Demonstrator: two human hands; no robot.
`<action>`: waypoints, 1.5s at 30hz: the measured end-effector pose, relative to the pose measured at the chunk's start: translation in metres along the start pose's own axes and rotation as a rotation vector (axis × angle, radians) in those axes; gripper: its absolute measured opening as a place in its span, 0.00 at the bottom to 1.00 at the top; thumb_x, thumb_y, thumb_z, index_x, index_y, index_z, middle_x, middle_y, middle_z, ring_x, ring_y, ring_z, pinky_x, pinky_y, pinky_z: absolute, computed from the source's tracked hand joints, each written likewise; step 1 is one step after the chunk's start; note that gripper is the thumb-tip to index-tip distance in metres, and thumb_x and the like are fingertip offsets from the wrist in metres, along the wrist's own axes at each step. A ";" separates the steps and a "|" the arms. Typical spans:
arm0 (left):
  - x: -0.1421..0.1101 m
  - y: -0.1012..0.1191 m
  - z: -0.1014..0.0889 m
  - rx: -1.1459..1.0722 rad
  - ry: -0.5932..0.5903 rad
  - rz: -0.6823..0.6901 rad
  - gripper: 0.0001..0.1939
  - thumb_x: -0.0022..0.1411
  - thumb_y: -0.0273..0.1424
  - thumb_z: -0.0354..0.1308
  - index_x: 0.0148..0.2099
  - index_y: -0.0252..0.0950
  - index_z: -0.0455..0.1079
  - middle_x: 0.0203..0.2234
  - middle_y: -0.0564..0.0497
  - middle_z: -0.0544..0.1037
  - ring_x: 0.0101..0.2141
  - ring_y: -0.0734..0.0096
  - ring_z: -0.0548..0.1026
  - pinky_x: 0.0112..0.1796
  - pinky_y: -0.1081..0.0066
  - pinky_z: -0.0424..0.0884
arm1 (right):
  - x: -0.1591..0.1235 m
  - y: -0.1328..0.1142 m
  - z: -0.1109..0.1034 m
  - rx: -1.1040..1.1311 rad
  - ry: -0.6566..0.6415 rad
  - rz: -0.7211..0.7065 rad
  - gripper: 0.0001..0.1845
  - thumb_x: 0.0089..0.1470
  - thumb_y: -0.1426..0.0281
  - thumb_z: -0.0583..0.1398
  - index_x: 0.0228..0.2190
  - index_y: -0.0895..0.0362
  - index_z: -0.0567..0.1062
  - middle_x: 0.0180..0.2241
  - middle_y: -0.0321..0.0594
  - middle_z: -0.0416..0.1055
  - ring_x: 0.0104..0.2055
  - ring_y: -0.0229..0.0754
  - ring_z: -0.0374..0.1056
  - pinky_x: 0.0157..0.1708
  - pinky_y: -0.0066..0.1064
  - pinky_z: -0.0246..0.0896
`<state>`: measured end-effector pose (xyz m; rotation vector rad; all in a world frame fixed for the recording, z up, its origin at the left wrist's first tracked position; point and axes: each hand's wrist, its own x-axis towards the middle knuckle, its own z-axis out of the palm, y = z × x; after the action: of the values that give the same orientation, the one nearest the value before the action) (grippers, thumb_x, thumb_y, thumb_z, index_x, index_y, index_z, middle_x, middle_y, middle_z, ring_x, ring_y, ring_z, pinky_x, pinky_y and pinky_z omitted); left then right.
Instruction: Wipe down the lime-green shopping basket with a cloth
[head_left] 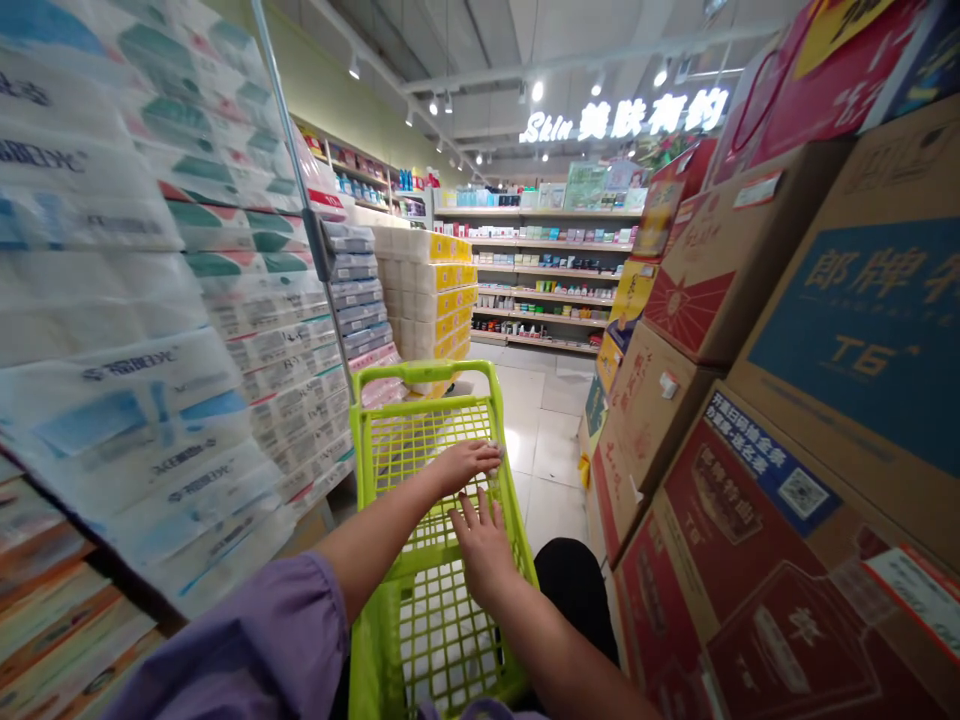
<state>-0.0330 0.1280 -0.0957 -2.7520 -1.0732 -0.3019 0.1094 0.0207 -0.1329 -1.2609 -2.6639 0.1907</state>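
A lime-green plastic shopping cart (429,557) with grid walls stands directly in front of me. My left hand (469,464) reaches across above its basket toward the right side rail. The fingers lie close together, and a small pale thing shows at their tips, too small to name. Just below and nearer to me, my right hand (484,548) hovers over or rests on the grid, its fingers spread with nothing in them. Whether it touches the cart I cannot tell. The cart's handle-like bar (424,372) forms the far end.
Packs of tissue rolls (150,400) are piled high on the left beside a metal pole (296,170). Stacked cardboard boxes (847,300) line the right. Yellow-and-white paper packs (435,290) stand ahead. A tiled aisle floor (536,440) leads to product shelves (547,265).
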 end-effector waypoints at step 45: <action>-0.062 0.040 -0.003 0.198 0.057 -0.681 0.16 0.62 0.19 0.48 0.50 0.30 0.69 0.43 0.39 0.75 0.45 0.59 0.71 0.46 0.60 0.66 | -0.002 0.000 0.009 -0.056 -0.013 0.000 0.39 0.45 0.83 0.52 0.60 0.55 0.60 0.67 0.41 0.43 0.68 0.56 0.34 0.64 0.50 0.34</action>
<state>-0.0509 0.0579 -0.1115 -2.1142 -1.8787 -0.3296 0.1083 0.0188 -0.1414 -1.2808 -2.6978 0.1252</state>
